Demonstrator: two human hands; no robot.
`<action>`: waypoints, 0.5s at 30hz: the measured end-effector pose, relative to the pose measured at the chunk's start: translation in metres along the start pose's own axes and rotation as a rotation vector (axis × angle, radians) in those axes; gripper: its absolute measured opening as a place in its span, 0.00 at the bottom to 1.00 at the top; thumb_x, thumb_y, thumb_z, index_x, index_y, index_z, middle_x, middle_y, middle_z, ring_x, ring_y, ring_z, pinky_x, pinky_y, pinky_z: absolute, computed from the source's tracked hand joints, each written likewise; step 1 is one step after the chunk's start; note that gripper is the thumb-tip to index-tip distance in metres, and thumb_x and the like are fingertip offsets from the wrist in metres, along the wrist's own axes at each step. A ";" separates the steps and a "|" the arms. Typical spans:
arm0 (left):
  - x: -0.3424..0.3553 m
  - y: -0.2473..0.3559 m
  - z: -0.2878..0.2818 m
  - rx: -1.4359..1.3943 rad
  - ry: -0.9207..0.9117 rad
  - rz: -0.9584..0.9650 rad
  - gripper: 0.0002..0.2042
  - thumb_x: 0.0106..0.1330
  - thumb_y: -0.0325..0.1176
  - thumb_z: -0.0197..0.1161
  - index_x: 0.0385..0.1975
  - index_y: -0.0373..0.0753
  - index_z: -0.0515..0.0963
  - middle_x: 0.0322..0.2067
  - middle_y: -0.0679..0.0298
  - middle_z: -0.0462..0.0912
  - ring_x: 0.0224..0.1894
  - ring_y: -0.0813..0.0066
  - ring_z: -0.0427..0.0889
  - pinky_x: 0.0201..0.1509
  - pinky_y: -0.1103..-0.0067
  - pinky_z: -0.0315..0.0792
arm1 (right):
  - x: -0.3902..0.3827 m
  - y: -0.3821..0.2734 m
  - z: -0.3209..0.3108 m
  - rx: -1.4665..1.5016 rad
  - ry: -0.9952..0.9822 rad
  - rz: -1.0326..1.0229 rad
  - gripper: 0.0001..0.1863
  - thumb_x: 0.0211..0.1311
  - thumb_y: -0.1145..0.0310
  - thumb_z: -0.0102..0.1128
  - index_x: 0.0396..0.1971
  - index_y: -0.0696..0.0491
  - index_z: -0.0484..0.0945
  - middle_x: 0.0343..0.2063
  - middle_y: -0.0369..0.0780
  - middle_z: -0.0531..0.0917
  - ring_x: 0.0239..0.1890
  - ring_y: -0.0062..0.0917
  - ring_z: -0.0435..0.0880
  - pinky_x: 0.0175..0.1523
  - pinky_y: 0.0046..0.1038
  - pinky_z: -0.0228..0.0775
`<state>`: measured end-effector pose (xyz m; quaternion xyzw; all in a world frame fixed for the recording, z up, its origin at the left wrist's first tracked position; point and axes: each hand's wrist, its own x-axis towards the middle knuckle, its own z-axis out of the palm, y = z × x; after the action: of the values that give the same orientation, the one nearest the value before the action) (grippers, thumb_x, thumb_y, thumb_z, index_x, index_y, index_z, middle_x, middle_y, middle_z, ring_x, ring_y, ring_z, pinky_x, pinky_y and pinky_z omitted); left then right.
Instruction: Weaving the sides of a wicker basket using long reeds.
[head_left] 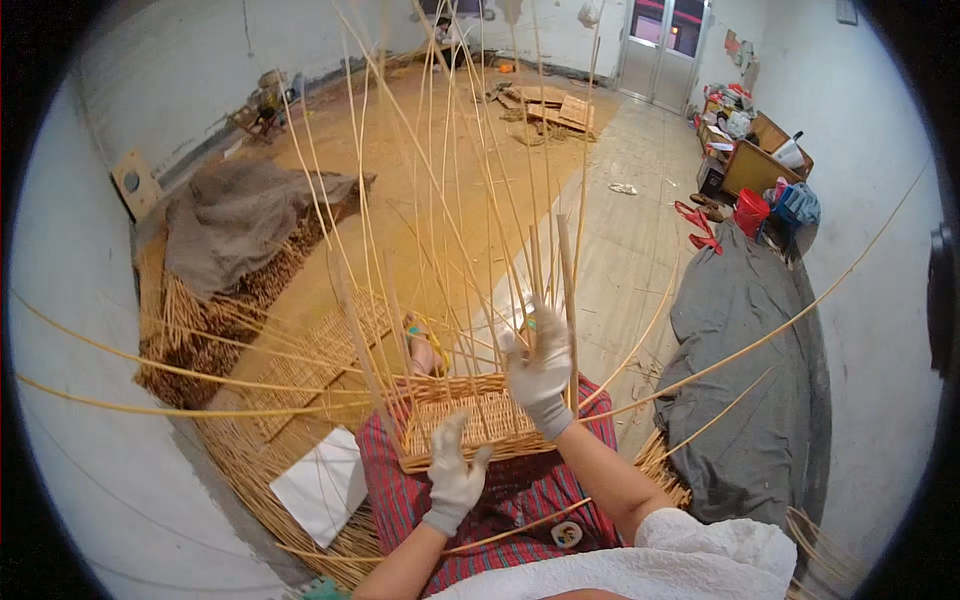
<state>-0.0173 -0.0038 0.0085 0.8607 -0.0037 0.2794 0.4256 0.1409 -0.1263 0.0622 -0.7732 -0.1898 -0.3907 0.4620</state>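
- The wicker basket, partly woven in tan rods, lies across the person's striped lap; its base is a close weave inside a low rim.
- Thicker corner stakes rise from the basket's ends, among many thin upright rods; long, pale rods fan out sideways from it.
- The left hand, in a whitish glove, is at the basket's near edge, fingers raised and thumb well apart; whether it touches the rim I cannot tell.
- The right hand, gloved alike, is over the basket's right end, just beside a corner stake, fingers upward and thumb spread from them; contact with the rods behind is unclear.
- Left of the basket lies a white sheet.
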 end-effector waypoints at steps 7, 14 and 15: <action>-0.057 0.016 -0.050 0.397 -1.007 0.002 0.08 0.59 0.40 0.65 0.35 0.46 0.81 0.29 0.60 0.83 0.39 0.60 0.82 0.59 0.59 0.65 | 0.012 0.139 -0.018 -0.176 -0.678 0.358 0.14 0.64 0.63 0.54 0.47 0.52 0.77 0.37 0.47 0.81 0.37 0.41 0.82 0.39 0.42 0.76; -0.089 -0.013 -0.084 0.288 -0.768 0.097 0.07 0.59 0.39 0.65 0.33 0.46 0.81 0.24 0.63 0.78 0.34 0.60 0.79 0.53 0.61 0.71 | -0.021 -0.045 -0.072 0.312 -0.601 0.738 0.18 0.74 0.59 0.47 0.48 0.58 0.78 0.36 0.42 0.82 0.35 0.27 0.81 0.40 0.29 0.74; -0.087 -0.010 -0.081 0.287 -0.751 0.074 0.07 0.59 0.39 0.65 0.33 0.46 0.81 0.24 0.63 0.78 0.34 0.60 0.79 0.53 0.61 0.71 | -0.036 -0.063 -0.094 0.419 -0.915 1.020 0.19 0.74 0.59 0.47 0.49 0.58 0.78 0.37 0.40 0.82 0.34 0.23 0.81 0.39 0.27 0.74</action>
<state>-0.1265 0.0417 -0.0022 0.9528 -0.1509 -0.0417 0.2600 0.0374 -0.1733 0.0948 -0.7470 -0.0506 0.2821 0.5998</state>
